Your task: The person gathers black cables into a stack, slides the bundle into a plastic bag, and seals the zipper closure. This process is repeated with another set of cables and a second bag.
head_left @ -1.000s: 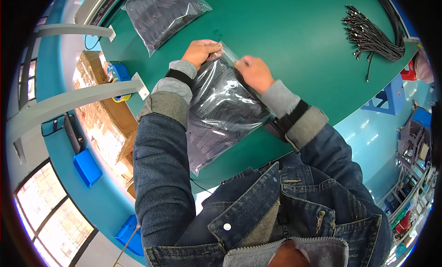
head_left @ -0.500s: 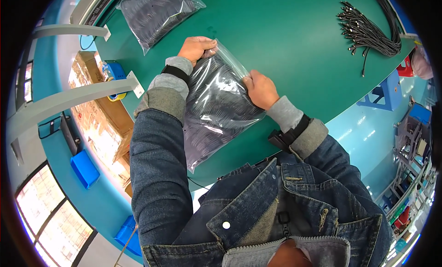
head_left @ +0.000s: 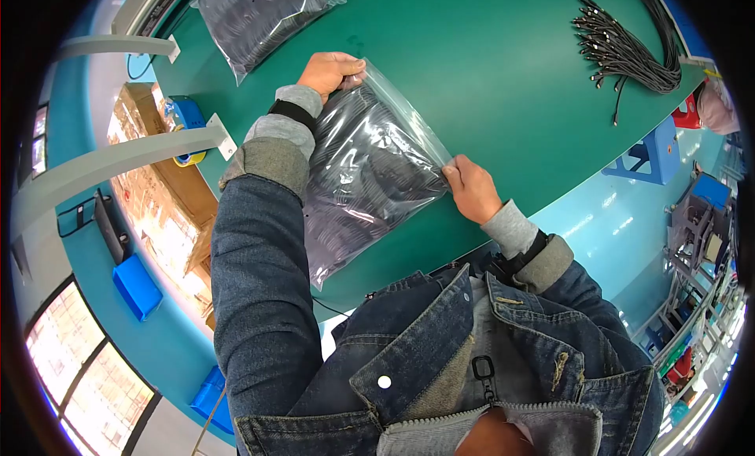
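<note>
A clear plastic zip bag (head_left: 366,169), packed with dark ridged pieces I cannot make out exactly, lies on the green table in front of me. My left hand (head_left: 332,74) pinches its far top corner between thumb and fingers. At the other end of the same zip edge, my right hand (head_left: 473,190) grips the near corner. The edge runs taut and slanting between both hands. Another filled clear bag (head_left: 263,19) of similar dark pieces rests farther off at the left.
A bundle of black cables (head_left: 629,51) lies at the far right of the green table (head_left: 487,78). Grey metal brackets (head_left: 149,153) reach in at the left edge, beside a cardboard box (head_left: 169,196). A blue stool (head_left: 653,153) stands beyond the right edge.
My right hand has slid along the zip edge toward me and to the right, reaching the corner. My left hand keeps its pinch; the view has shifted slightly.
</note>
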### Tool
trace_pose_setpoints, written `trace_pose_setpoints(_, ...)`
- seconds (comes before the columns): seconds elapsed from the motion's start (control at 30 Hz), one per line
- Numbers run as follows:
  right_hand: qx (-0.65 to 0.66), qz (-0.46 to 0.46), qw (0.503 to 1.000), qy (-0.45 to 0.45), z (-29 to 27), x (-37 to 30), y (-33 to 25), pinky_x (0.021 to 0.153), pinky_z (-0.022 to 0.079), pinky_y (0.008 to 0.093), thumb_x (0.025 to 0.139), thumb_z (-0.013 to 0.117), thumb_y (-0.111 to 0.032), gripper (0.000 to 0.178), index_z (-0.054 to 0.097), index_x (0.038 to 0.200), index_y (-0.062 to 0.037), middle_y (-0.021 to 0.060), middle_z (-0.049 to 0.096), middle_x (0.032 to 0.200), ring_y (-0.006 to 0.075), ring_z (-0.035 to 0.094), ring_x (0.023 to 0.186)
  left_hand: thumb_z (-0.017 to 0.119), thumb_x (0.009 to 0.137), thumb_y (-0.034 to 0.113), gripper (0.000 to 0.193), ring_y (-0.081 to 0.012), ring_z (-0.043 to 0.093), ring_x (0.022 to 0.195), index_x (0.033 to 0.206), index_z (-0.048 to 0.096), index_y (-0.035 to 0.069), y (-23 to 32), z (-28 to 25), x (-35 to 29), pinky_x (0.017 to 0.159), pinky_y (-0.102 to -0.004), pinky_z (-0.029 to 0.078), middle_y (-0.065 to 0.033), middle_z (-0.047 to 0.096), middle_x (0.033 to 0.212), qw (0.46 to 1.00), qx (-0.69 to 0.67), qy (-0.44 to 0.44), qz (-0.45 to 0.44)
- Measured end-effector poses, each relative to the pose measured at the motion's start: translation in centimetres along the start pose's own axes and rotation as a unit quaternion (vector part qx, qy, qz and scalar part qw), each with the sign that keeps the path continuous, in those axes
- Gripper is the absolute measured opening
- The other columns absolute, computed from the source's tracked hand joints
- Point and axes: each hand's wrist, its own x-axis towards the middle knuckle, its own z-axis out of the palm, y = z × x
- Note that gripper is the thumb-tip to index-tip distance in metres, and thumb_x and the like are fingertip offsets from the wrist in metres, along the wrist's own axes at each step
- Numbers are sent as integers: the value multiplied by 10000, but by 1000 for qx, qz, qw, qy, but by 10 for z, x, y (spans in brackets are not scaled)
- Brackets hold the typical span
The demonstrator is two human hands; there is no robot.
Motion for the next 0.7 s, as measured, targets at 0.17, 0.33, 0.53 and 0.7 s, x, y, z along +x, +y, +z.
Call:
trace_pose_setpoints(0.17,50,47,997,-26,-7,-15,2,551,396,374,874,489,-147,176,489,782,4,136,481,608,261,499,564,657,796,121,197,-117,574,643,867,614,-58,1,2,-1,581,-205,481,-107,626,778,1000,0,-4,3)
trace_pose_setpoints(0.33,78,57,994,-54,-17,-24,8,514,384,298,885,475,-142,187,491,751,-12,54,474,593,153,476,551,646,799,103,168,-110,576,654,859,619,-52,1,1,-3,595,-198,487,-96,626,784,1000,1,-6,5)
trace_pose_setpoints(0.53,239,119,962,57,-52,20,30,489,382,230,911,437,-207,243,505,741,-47,7,494,602,106,465,524,615,827,194,300,-121,590,787,1021,585,-32,2,-22,-25,722,-210,459,-96,631,901,996,-35,53,67)
trace_pose_setpoints(0.7,414,354,837,-55,-34,-34,10,586,466,256,904,481,-267,255,520,905,-15,68,596,757,133,538,601,654,763,400,733,-211,540,982,1281,374,-37,-48,-88,-106,872,-305,407,-164,508,1186,926,335,135,112)
